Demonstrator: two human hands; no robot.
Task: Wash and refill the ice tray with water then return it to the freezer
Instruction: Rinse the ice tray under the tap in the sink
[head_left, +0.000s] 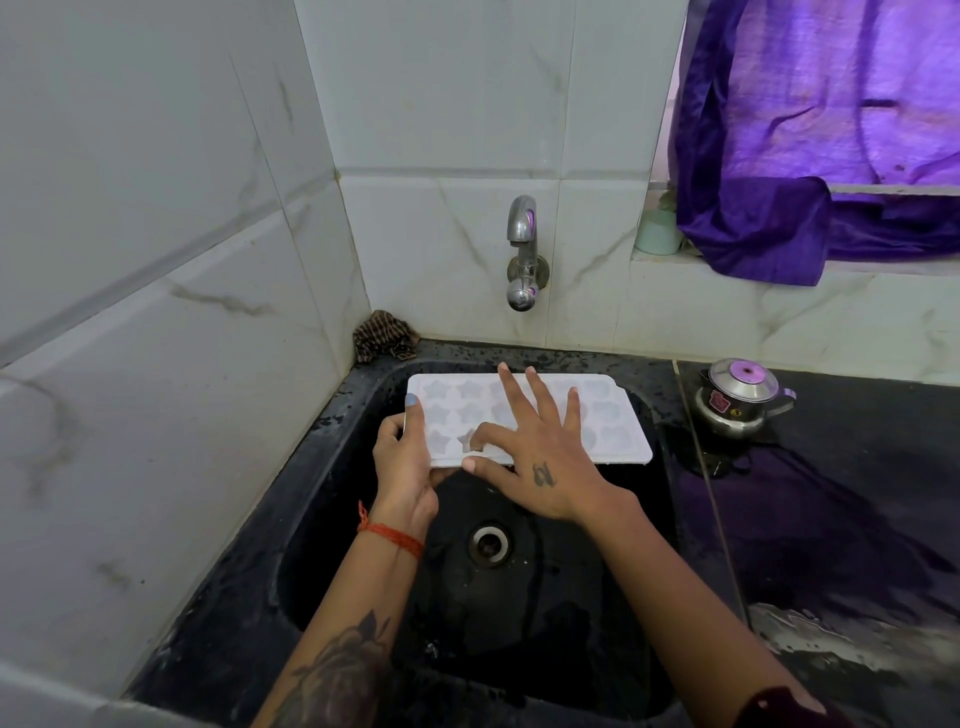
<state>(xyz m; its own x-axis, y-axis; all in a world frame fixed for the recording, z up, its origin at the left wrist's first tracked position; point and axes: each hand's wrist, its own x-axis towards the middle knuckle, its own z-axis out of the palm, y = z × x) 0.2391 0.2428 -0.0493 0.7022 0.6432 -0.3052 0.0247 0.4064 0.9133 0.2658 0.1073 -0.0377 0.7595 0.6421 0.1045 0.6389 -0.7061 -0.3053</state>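
Note:
A white ice tray (613, 415) with star-shaped and rounded moulds is held level over the black sink (332, 519), below the wall tap (523, 254). My left hand (402, 462) grips the tray's left end, thumb on top and fingers underneath. My right hand (535, 457) lies on top of the tray with fingers spread, its index finger bent into one of the star moulds near the front edge. No water is running from the tap.
A small steel kettle (740, 400) stands on the dark wet counter right of the sink. A striped cloth (384, 338) is bunched in the back left corner. A purple curtain (810, 156) hangs over the window ledge, beside a pale green cup (657, 231). Tiled walls close the left and back.

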